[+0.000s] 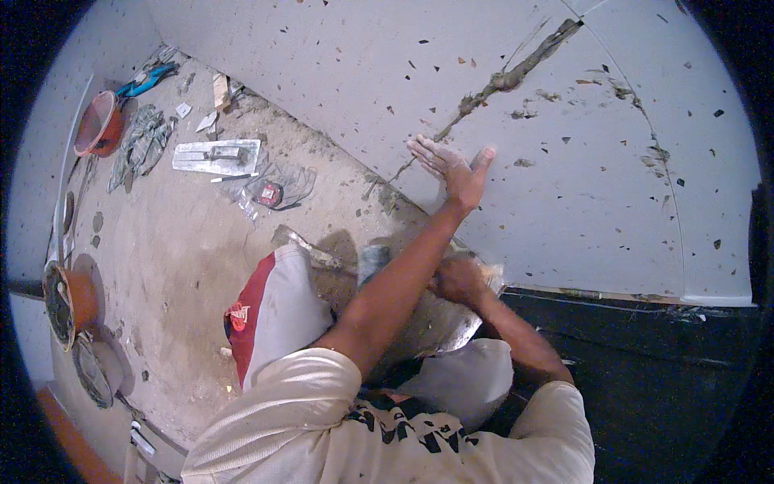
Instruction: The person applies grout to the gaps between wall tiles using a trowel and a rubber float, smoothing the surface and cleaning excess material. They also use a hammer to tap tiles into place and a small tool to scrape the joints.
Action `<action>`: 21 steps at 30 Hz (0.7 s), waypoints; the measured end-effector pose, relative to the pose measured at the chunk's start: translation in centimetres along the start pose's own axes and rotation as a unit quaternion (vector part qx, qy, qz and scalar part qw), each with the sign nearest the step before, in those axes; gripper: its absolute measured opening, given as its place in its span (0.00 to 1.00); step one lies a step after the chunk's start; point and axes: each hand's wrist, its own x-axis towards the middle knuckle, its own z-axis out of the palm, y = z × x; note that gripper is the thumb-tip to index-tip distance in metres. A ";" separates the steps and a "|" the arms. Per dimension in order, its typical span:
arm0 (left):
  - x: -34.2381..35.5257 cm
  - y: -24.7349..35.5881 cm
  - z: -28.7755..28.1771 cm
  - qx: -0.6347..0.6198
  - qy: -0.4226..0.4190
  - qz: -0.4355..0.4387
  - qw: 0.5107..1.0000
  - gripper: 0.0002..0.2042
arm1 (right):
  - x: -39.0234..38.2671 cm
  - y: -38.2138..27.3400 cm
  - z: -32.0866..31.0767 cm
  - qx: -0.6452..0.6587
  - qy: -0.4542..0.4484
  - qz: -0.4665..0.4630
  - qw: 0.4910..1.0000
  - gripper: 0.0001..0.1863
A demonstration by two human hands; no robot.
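My left hand [453, 173] is raised against the grey speckled wall panel [556, 185], its fingers stretched out, thumb apart and whitish dust on the skin. Just above it, a rough line of grey mortar [508, 79] runs up a joint in the panel. Lower down, my right hand [461, 282] is closed near the foot of the panel; my left forearm partly covers it, and what it grips is hidden. A pale, shiny-edged piece [459, 329] lies below that hand. Beside my left knee are a mortar-smeared tool [310, 248] and a blue-grey cylindrical thing [373, 262].
On the dusty floor lie a plastering trowel [218, 156], a red tape measure [270, 194] on clear plastic, and a wood offcut [221, 92]. Orange buckets [100, 125] and a grey-rimmed bucket [95, 369] line the left side. A dark surface [637, 371] adjoins the panel's base at right.
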 end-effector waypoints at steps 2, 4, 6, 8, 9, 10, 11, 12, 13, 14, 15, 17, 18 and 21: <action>-1.0 0.7 0.7 -0.012 -0.022 -0.019 1.000 0.68 | 0.9 5.0 -1.6 0.023 -0.012 0.159 0.987 0.19; -1.7 1.3 1.4 -0.030 -0.051 -0.040 0.997 0.68 | 0.2 4.4 -0.1 0.005 0.046 0.121 0.992 0.19; -1.6 -0.4 1.4 0.006 -0.046 -0.017 0.999 0.67 | 1.3 4.6 3.9 0.030 0.074 0.111 0.991 0.19; 0.5 -1.4 0.7 0.025 -0.033 -0.002 0.999 0.67 | 1.4 1.9 3.1 0.027 0.063 0.115 0.991 0.21; 0.2 -1.5 0.5 0.019 -0.038 -0.009 0.999 0.67 | 0.3 1.1 2.7 0.026 0.055 0.127 0.990 0.22; 0.0 -1.4 0.4 0.013 -0.042 -0.014 0.999 0.66 | -0.7 1.0 2.3 0.039 0.070 0.142 0.987 0.24; -0.4 -1.0 0.7 0.011 -0.050 -0.020 0.998 0.66 | -2.4 1.2 2.0 0.050 0.081 0.164 0.982 0.26; -0.7 -0.6 0.9 0.010 -0.058 -0.026 0.998 0.66 | -3.7 1.5 2.0 0.061 0.093 0.185 0.976 0.28; -0.4 -0.4 0.7 0.013 -0.059 -0.028 0.998 0.66 | -4.3 1.6 2.1 0.082 0.115 0.205 0.969 0.29; -0.6 -0.4 0.6 0.014 -0.064 -0.031 0.997 0.66 | -5.1 1.8 2.4 0.103 0.131 0.227 0.959 0.31; -0.6 -0.4 0.6 0.014 -0.069 -0.035 0.997 0.66 | -5.7 2.0 2.6 0.125 0.148 0.248 0.949 0.32; -0.3 -1.0 0.1 0.029 -0.069 -0.037 0.996 0.66 | -6.0 2.7 3.7 0.168 0.163 0.292 0.927 0.34; -0.3 -1.1 0.0 0.037 -0.069 -0.039 0.996 0.66 | -6.2 3.3 4.2 0.189 0.170 0.316 0.914 0.35; -0.4 -1.0 0.1 0.031 -0.068 -0.040 0.996 0.65 | -7.5 5.7 4.5 0.202 0.243 0.328 0.890 0.36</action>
